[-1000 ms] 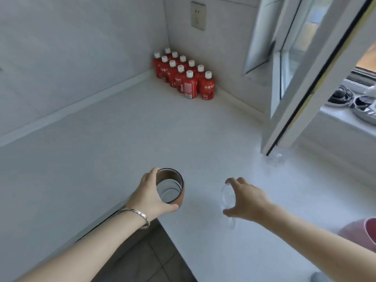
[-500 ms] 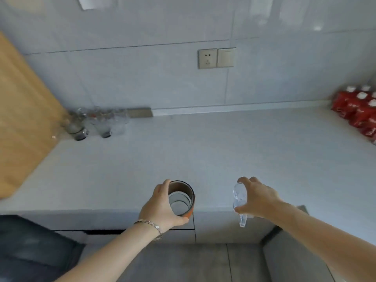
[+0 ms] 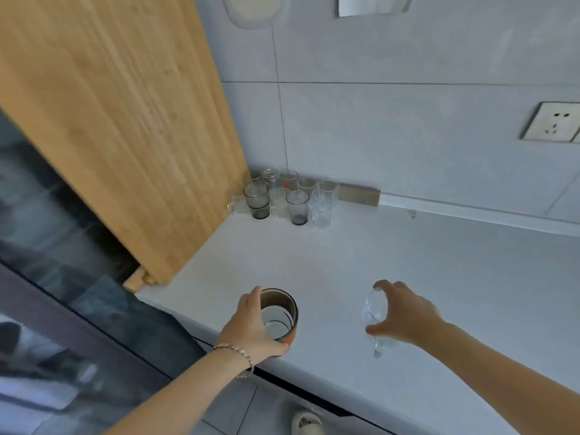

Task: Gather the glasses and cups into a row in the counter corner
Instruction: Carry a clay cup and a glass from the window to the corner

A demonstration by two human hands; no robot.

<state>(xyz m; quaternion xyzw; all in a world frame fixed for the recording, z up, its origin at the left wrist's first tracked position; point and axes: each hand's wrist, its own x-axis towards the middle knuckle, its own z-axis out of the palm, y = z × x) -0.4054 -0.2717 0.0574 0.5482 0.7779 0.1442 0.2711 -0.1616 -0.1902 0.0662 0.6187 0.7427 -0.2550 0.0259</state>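
My left hand (image 3: pixel 251 328) is wrapped around an orange-brown cup (image 3: pixel 279 315) with a dark rim, held near the counter's front edge. My right hand (image 3: pixel 405 315) grips a clear glass (image 3: pixel 373 312) by its rim from above, to the right of the cup. Far back in the counter corner stands a cluster of several glasses (image 3: pixel 288 196), clear and smoky grey, packed against the wall and the wooden panel. Both hands are well short of that cluster.
A tall wooden panel (image 3: pixel 125 120) closes the counter's left side. The white counter (image 3: pixel 408 262) runs right along a tiled wall with a socket (image 3: pixel 552 122). A small wooden block (image 3: pixel 359 194) lies by the wall right of the glasses. Floor and a slipper (image 3: pixel 306 422) show below.
My view has swung left from the window corner with the red bottles to the corner with the glasses. Both hands still carry the cup and the glass.
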